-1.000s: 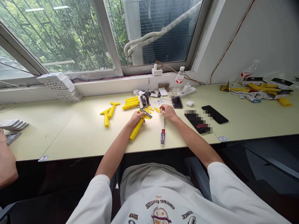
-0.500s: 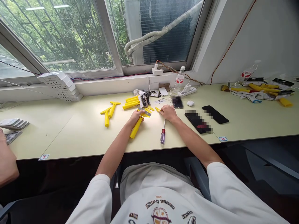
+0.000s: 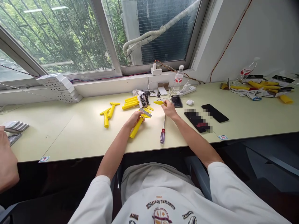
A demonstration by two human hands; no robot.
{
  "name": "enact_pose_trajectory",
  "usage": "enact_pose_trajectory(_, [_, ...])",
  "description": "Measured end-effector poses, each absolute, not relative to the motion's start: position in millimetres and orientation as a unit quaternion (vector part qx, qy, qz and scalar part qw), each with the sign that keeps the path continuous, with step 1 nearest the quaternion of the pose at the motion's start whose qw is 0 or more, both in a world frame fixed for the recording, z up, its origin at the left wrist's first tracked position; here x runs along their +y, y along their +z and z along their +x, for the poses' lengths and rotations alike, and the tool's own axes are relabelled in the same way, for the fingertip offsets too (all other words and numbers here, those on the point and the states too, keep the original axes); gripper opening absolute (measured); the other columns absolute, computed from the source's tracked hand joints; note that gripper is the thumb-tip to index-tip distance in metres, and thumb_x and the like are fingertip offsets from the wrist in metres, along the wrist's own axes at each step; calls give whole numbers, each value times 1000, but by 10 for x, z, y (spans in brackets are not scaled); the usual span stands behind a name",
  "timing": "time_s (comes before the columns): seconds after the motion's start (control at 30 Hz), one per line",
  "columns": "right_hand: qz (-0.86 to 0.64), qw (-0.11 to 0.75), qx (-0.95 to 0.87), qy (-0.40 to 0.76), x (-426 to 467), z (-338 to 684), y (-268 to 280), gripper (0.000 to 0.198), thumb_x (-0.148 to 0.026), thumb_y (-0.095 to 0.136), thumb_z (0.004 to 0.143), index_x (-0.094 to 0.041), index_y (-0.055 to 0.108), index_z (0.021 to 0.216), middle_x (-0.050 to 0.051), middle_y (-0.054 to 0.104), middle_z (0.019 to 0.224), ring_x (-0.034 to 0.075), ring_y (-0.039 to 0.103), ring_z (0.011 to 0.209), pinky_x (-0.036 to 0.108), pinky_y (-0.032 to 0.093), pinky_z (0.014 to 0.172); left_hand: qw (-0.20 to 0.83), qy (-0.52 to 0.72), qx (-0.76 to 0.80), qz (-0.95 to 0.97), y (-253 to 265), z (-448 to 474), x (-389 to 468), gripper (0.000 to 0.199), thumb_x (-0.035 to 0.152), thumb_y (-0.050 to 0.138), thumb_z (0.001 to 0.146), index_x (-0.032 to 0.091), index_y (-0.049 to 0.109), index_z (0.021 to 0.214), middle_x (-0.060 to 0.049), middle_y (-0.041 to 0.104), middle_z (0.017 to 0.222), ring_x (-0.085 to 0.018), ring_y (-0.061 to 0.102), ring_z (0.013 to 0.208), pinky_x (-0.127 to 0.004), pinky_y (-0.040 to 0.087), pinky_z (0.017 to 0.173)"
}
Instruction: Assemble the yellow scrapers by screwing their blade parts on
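Note:
My left hand [image 3: 135,119] is closed around the head end of a yellow scraper [image 3: 137,127], whose grey metal blade [image 3: 145,112] lies exposed across its top. Between the fingertips of my right hand [image 3: 169,109] is a small yellow plastic piece [image 3: 158,102], raised a little over the table. More flat yellow pieces [image 3: 148,108] lie just beyond the scraper's blade. A screwdriver [image 3: 163,136] with a red and clear purple handle rests below my right hand, its shaft pointing away from me. Two yellow scrapers [image 3: 109,114] lie to the left of my left hand.
Behind my hands lie several yellow handles [image 3: 130,102] beside black-and-white packets [image 3: 143,99]. Phones [image 3: 215,113], a white earbud case [image 3: 190,102] and a water bottle [image 3: 178,79] are to the right. Another person's hand [image 3: 8,158] is at the far left, near stacked devices [image 3: 16,126].
My right hand has lifted the small yellow piece from the table and turned it more level. My left hand keeps the scraper in nearly the same place.

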State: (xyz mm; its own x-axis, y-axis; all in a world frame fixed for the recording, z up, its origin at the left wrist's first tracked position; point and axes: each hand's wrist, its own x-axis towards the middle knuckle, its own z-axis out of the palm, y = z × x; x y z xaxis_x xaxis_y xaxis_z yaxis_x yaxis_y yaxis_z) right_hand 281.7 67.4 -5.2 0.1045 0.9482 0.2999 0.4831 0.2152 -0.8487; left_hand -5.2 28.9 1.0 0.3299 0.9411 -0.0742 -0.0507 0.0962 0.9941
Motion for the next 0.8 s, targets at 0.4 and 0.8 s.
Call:
enact_pose_trajectory(0.4, [-394,550,-509,532,490,2782,182,46,-57,100,65,-23,79,88,4,73,82,15,56,71,29,41,59,736,305,348,494,18,-72,231,35,13,90,79,10,78,112,-19,86,113,-22,83,85,-32,66,86])
enact_pose_trajectory(0.8, [-417,474,-581,515,267,2399,102,69,-65,105,56,-23,66,94,-2,70,72,16,62,67,29,45,61,686,300,367,553,-70,23,215,25,17,88,83,11,81,107,-13,84,100,-22,81,84,-32,62,83])
